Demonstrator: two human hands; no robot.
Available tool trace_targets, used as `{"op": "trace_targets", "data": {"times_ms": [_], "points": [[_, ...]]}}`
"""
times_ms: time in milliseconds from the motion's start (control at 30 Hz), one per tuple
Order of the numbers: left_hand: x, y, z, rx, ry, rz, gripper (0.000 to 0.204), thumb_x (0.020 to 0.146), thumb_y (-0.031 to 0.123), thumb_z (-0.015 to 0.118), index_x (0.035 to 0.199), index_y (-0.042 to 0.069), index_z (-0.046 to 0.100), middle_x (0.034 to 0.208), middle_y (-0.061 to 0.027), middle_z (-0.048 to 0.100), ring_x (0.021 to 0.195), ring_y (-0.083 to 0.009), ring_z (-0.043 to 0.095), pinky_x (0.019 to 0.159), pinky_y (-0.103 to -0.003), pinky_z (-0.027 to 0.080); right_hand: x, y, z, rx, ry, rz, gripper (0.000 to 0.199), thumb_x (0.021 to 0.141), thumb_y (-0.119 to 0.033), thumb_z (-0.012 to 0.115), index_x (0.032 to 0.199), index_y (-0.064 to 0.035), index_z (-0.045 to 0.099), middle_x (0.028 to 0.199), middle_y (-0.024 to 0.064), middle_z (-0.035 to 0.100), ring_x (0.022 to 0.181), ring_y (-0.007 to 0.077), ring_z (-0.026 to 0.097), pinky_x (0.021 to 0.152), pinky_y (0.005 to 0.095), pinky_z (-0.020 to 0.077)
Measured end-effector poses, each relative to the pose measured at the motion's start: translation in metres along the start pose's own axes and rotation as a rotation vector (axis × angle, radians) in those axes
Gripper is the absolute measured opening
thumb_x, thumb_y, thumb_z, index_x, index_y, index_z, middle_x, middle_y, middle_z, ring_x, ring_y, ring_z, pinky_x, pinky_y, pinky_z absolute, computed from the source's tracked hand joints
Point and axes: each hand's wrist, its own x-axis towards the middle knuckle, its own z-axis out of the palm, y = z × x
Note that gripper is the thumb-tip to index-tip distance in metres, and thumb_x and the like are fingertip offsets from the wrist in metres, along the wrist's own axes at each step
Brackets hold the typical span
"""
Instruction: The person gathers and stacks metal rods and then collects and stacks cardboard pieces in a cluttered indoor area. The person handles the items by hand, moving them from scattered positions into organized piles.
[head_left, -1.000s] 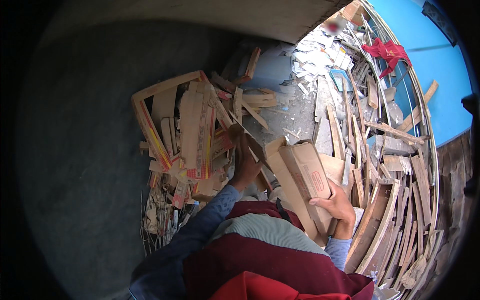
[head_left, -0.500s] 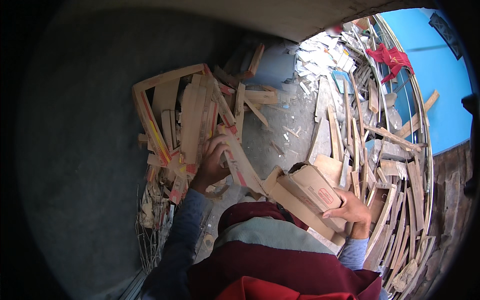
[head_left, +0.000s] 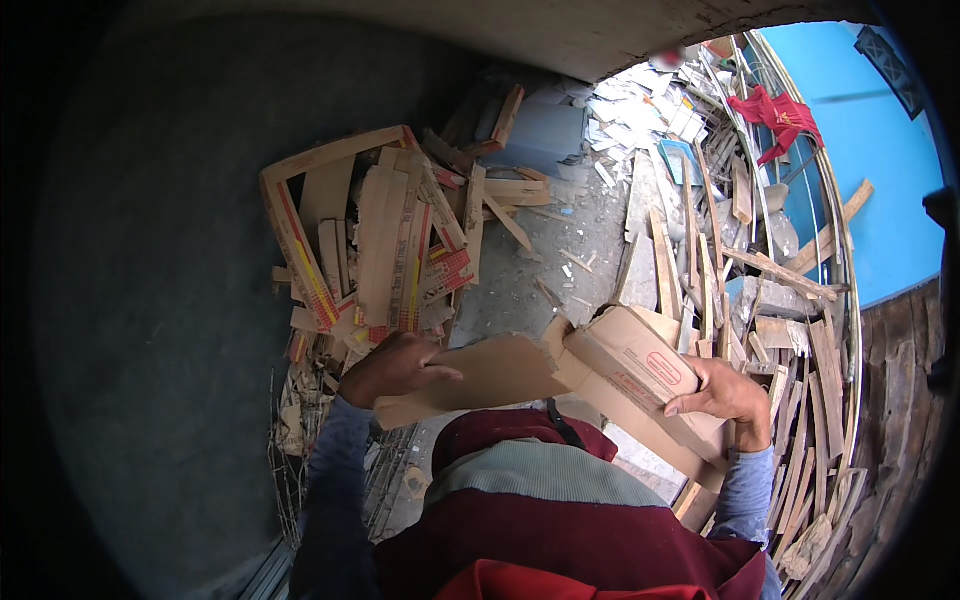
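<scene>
While a torn brown cardboard box (head_left: pixel 625 350) is held before the maroon clothing (head_left: pixel 520 530), its ragged flap (head_left: pixel 490 372) is pinched by the left hand (head_left: pixel 393 368), and its body, marked with a rounded red label (head_left: pixel 672 367), is clamped between the right hand's (head_left: pixel 728 396) thumb and fingers. Beyond, grey floor (head_left: pixel 525 275) is bordered by piled cardboard (head_left: pixel 383 245), left, and wood scraps (head_left: pixel 790 440), right.

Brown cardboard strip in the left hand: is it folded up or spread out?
Spread out: the brown cardboard strip reaches from the left hand toward the brown cardboard box, its broad, plain face showing.
</scene>
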Motion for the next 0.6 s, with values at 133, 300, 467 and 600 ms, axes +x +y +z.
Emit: {"op": "trace_targets", "data": {"times_ms": [133,300,467,600], "points": [[-0.02,0.012,-0.015,-0.047,0.152,0.121,0.041,0.093,0.04,0.076,0.101,0.0,0.075,0.088,-0.0217,0.073,0.082,-0.0357,0.073,0.077,-0.046,0.055,0.005,-0.009,-0.018,0.015,-0.079,-0.02,0.071,0.077,-0.03,0.094,0.134,-0.0009,0.064,0.116,0.0183,0.077,0.104,0.0206,0.072,0.096,0.0357,0.0545],[-0.013,0.032,-0.017,0.128,0.425,0.341,0.021,0.09,0.023,0.078,0.1,0.004,0.077,0.087,-0.0137,0.075,0.081,-0.0321,0.073,0.078,-0.042,0.057,0.015,0.0,-0.043,0.155,-0.104,-0.061,0.071,0.078,-0.028,0.094,0.134,0.0026,0.063,0.122,0.0151,0.075,0.11,0.0181,0.068,0.099,0.0341,0.0534],[0.002,0.039,-0.002,0.168,0.437,0.499,0.023,0.091,0.027,0.077,0.1,0.006,0.077,0.082,-0.013,0.073,0.078,-0.0339,0.072,0.077,-0.043,0.057,0.028,0.022,-0.053,0.098,-0.231,0.087,0.067,0.081,-0.026,0.093,0.133,0.0037,0.064,0.124,0.0131,0.074,0.112,0.0165,0.066,0.102,0.0334,0.0522],[-0.013,0.034,-0.005,0.079,-0.004,0.282,0.034,0.091,0.036,0.078,0.101,0.004,0.078,0.087,-0.0159,0.074,0.079,-0.0327,0.073,0.074,-0.041,0.057,0.03,0.028,-0.06,0.141,-0.404,0.164,0.064,0.082,-0.027,0.092,0.131,0.0049,0.065,0.121,0.0122,0.075,0.111,0.0168,0.066,0.1,0.033,0.0524]]}}
